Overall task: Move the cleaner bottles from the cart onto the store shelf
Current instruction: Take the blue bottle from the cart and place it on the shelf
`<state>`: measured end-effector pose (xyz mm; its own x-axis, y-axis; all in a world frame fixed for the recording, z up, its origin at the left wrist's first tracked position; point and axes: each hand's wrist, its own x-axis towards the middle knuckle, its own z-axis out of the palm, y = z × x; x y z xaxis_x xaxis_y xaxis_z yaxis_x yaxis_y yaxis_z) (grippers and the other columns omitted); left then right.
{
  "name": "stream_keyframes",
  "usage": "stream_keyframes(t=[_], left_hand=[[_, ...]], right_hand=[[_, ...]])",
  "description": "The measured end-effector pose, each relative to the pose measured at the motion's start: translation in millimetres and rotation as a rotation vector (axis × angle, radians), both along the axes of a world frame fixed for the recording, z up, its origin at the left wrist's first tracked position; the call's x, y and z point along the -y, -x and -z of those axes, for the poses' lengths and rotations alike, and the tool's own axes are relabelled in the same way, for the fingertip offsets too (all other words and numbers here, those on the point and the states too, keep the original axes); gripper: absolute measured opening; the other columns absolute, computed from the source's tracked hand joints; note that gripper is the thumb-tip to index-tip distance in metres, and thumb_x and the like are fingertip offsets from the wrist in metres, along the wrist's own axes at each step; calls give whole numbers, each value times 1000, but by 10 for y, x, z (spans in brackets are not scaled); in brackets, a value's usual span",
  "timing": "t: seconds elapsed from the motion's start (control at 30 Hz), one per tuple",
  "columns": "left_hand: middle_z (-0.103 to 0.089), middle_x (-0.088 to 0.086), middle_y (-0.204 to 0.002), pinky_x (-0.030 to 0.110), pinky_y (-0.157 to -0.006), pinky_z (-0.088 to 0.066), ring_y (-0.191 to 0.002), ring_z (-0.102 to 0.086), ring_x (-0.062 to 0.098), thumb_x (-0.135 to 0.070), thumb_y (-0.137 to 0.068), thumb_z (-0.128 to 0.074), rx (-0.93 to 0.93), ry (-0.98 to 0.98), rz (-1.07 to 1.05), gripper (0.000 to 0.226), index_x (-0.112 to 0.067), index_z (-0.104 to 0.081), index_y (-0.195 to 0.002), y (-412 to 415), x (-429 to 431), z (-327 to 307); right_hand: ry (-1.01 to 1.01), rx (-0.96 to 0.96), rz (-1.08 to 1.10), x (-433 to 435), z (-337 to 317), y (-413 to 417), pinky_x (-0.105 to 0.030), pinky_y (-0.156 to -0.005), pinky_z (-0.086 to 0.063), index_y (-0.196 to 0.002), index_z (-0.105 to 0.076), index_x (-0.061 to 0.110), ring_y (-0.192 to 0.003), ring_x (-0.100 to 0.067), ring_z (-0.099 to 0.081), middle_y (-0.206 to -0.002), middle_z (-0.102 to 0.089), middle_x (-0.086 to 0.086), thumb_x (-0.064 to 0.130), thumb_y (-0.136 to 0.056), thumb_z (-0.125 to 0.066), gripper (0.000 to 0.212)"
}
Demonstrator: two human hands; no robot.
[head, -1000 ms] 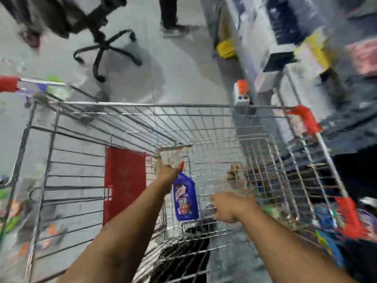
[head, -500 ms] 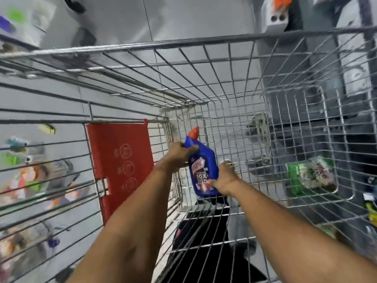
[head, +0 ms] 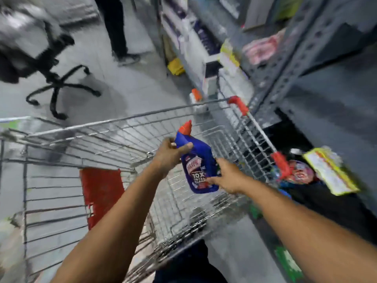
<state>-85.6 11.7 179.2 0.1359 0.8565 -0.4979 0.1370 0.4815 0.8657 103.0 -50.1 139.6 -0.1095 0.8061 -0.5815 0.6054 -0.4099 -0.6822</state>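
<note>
A blue cleaner bottle (head: 196,160) with a red cap hangs tilted above the wire cart (head: 114,127). My left hand (head: 170,154) grips it around the neck, just under the cap. My right hand (head: 226,176) holds its lower right side near the label. The bottle is over the cart's right half, above the rim. The grey metal store shelf (head: 326,94) stands to the right of the cart. The whole view is blurred by motion.
A black office chair (head: 55,82) stands on the floor at the upper left. A person's legs (head: 118,31) are at the top middle. Packaged goods (head: 328,170) lie on the low shelf to the right. A red panel (head: 102,193) hangs on the cart's left side.
Both hands have lifted the blue bottle up out of the cart's basket to above the rim. The view has swung up and to the right, toward the shelf.
</note>
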Motion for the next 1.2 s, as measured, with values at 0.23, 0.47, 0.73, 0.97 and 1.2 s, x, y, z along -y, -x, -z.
stream_keyframes(t=[0.23,0.47,0.73,0.97,1.2], left_hand=[[-61,10,-92,36,-72,-57,-78,-62,18,-10,-77,-74,102,-521,315,34,-22,-52,-100,-1131,722,-1462],[-61,15,-103,52,-91,-52,-92,-59,24,-1,-77,-72,335,-706,584,44,-11,-48,-112,-2304,1437,-2009],[-62,22,-110,60,-93,-49,-92,-59,28,-3,-78,-72,336,-695,729,50,-7,-46,-120,-3115,1488,-1920],[-65,7,-111,41,-91,-53,-100,-63,20,-24,-75,-72,322,-629,787,49,-19,-50,-118,-3268,1307,-1654],[-64,14,-117,28,-84,-54,-101,-62,18,4,-70,-49,397,-516,929,58,-9,-49,-126,-3068,981,-1109]], right_hand=[[-590,-61,539,1105,-1018,-698,-19,-76,-54,-97,-48,53,-89,0,-65,-91,-65,22,25,-67,-73,49],[-848,74,899,1998,-1531,-1506,-51,-90,-52,-116,-47,34,-102,-18,-67,-112,-69,-3,22,-75,-65,46],[-838,201,1087,2159,-1474,-1952,-53,-90,-50,-117,-45,25,-106,-24,-63,-114,-66,-7,15,-80,-62,42],[-799,282,1151,2052,-1389,-1986,-47,-90,-52,-129,-42,26,-105,-20,-65,-117,-67,-3,17,-85,-60,48],[-758,376,1155,1660,-1323,-1866,-34,-76,-49,-130,-40,19,-97,-30,-65,-111,-68,-9,22,-86,-60,49]])
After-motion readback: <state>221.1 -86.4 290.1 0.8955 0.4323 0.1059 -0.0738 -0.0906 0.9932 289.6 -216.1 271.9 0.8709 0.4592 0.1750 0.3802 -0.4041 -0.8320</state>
